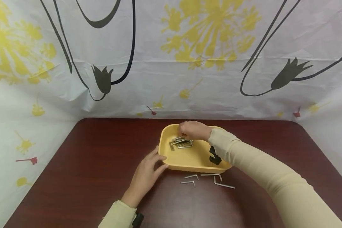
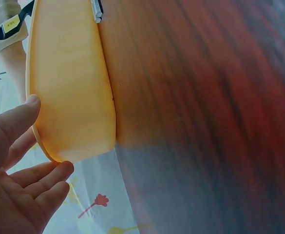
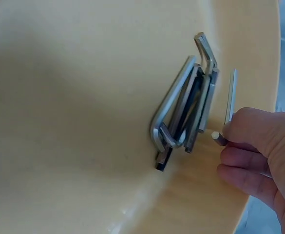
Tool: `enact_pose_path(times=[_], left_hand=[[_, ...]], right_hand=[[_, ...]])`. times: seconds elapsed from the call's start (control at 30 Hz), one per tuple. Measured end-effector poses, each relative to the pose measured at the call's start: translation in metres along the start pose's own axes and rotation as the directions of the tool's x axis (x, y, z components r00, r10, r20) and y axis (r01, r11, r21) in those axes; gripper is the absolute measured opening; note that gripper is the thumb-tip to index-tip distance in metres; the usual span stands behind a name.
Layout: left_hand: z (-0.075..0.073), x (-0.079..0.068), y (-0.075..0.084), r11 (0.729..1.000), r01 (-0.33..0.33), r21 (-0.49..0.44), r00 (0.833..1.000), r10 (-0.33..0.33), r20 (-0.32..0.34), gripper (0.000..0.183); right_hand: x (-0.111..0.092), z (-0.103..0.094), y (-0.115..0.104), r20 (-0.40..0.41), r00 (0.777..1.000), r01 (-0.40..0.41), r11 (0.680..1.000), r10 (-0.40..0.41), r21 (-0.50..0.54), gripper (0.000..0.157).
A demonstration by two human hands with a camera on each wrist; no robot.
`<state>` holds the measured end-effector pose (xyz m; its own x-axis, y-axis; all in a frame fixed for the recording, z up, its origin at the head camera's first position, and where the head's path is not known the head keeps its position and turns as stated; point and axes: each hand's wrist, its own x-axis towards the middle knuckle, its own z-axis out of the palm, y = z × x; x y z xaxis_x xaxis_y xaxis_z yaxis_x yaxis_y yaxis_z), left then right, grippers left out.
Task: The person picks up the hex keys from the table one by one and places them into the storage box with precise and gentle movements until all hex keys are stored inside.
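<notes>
A yellow plastic tray (image 1: 196,167) sits on the table, with a pile of L-shaped hex keys (image 3: 183,105) lying inside near one end. My right hand (image 1: 194,129) is over the tray's far side and pinches a single hex key (image 3: 231,92) by its bend, just beside the pile. The left hand (image 1: 146,172) holds the tray's near left corner, thumb and fingers at the rim; in the left wrist view the thumb (image 2: 23,119) shows against the yellow wall. Most of the right fingers are hidden in the head view.
Several loose hex keys (image 1: 208,174) lie on the dark reddish table (image 1: 102,164) in front of the tray. Behind the table hangs a patterned white cloth (image 1: 148,69). Black wrist straps show on both arms.
</notes>
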<state>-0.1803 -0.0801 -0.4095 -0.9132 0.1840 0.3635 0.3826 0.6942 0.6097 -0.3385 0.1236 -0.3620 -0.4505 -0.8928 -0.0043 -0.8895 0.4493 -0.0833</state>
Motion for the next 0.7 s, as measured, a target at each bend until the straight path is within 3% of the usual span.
enact_pose_path(times=[0.7], left_hand=[[0.0,0.0,-0.002,1.0,0.006,0.004,1.0,-0.006,0.002,0.024]], right_hand=[[0.006,0.012,-0.002,0.06,0.996,-0.07,0.997,0.069,0.015,0.041]])
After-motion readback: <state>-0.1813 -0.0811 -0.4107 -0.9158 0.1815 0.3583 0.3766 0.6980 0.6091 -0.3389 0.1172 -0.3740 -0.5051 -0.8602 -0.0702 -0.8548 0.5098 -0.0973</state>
